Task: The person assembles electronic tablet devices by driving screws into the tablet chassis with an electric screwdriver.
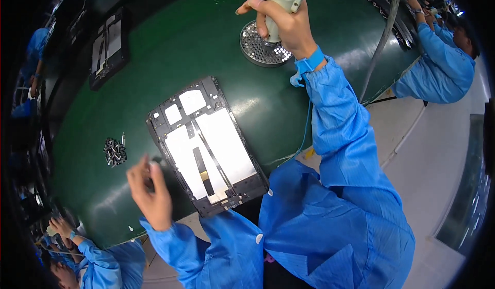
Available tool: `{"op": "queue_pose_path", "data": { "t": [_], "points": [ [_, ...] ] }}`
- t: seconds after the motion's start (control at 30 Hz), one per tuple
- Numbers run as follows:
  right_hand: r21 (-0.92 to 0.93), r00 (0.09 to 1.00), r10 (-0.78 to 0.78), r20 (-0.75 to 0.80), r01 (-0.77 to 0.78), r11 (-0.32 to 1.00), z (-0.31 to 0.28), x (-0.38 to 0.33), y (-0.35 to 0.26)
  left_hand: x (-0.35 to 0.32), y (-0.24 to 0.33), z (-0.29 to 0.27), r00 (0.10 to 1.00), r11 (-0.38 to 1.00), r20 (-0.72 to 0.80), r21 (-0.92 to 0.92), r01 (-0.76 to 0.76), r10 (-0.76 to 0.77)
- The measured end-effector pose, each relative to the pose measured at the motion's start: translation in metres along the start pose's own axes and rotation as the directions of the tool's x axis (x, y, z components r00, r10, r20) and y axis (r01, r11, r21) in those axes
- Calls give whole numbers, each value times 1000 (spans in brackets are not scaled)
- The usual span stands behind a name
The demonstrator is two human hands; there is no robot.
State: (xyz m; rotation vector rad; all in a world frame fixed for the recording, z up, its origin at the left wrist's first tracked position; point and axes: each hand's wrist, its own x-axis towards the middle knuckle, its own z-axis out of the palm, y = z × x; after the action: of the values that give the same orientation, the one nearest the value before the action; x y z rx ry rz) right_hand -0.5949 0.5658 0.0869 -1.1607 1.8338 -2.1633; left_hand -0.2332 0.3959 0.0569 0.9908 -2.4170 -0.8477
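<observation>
My right hand point(293, 25) is wrapped round a pale electric screwdriver point(282, 0), its lower end pointing down at a round tray point(252, 56) of small shiny screws. Whether the bit touches a screw is hidden. In front of my body lies an opened tablet-like device point(232, 144) with a black frame and large silvery-white panels, tilted on the table. Beside its left edge my left hand point(154, 201) has bent, pinched fingers, somewhat blurred. Something small and dark shows at the fingers, too unclear to name. A pile of small dark and metallic parts point(114, 152) sits farther left.
A second opened device point(107, 47) lies at the far left of the green table point(170, 52). A grey cable point(384, 41) hangs at the right, and a thin blue cord point(307, 126) runs from my right wristband. Co-workers in blue point(443, 64) sit to either side.
</observation>
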Motion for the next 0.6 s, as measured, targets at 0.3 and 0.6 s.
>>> {"op": "queue_pose_path", "data": {
  "t": [0.3,0.6],
  "points": [
    [0,1000,1,-16,-1,1000,-3,-2,14,108,7,54,980,977,35,-91,-191,195],
    [40,1000,4,-1,-4,999,-12,2,26,110,8,73,971,970,109,-148,-194,211]
  ]
}}
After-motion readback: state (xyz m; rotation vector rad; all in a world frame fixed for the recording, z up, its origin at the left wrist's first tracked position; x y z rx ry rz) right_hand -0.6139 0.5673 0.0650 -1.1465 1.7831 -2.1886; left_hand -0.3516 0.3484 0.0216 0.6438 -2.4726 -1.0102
